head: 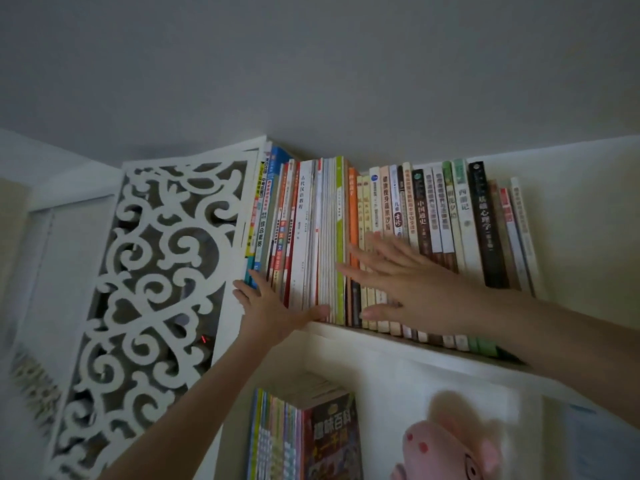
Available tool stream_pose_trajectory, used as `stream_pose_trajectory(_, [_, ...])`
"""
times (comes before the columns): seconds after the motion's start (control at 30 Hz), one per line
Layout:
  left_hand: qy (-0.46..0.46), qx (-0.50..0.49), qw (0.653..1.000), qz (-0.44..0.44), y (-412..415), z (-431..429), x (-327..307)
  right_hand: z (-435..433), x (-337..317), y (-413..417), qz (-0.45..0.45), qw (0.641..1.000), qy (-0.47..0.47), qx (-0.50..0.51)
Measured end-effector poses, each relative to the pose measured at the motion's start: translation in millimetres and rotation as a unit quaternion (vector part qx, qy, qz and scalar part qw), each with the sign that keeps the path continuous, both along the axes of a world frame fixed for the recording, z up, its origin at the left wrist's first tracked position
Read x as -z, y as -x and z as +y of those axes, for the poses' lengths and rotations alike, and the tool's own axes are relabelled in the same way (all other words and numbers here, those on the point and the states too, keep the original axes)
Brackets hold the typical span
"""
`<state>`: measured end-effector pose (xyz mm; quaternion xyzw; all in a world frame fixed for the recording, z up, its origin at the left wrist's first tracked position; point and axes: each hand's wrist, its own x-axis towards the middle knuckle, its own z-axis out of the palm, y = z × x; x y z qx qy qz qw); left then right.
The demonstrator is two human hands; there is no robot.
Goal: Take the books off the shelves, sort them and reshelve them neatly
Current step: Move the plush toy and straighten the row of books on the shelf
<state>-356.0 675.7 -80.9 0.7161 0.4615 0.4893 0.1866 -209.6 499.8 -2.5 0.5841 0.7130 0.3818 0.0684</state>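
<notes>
While upright, spines outward: books (311, 220) under left hand (273, 310) and right hand (408, 282), fingers (360, 276) flat, no grip.

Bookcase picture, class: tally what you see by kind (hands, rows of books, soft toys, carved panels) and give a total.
Hands: 2, the left hand and the right hand, both flat against the spines
Rows of books: 2, the top row and the lower row
Soft toys: 1, the pink soft toy
Carved panels: 1, the white carved panel
Total: 6
</notes>
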Motion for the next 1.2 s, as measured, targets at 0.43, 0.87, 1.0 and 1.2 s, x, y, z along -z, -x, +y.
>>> stream_pose_trajectory(0.43, [-0.091,-0.032,0.995,0.031,24,16,17,62,17,-1,-0.139,0.983,-0.117,-0.033])
stream_pose_trajectory(0.87, [-0.070,0.124,0.960,-0.242,17,67,32,104,12,43,-0.193,0.975,-0.097,-0.060])
stream_pose_trajectory(1.0, [-0.082,0.120,0.953,-0.265,11,72,32,125,19,63,-0.223,0.967,-0.115,-0.044])
stream_pose_trajectory(1.2, [-0.078,0.100,0.967,-0.219,15,76,31,134,26,69,-0.260,0.953,-0.155,-0.026])
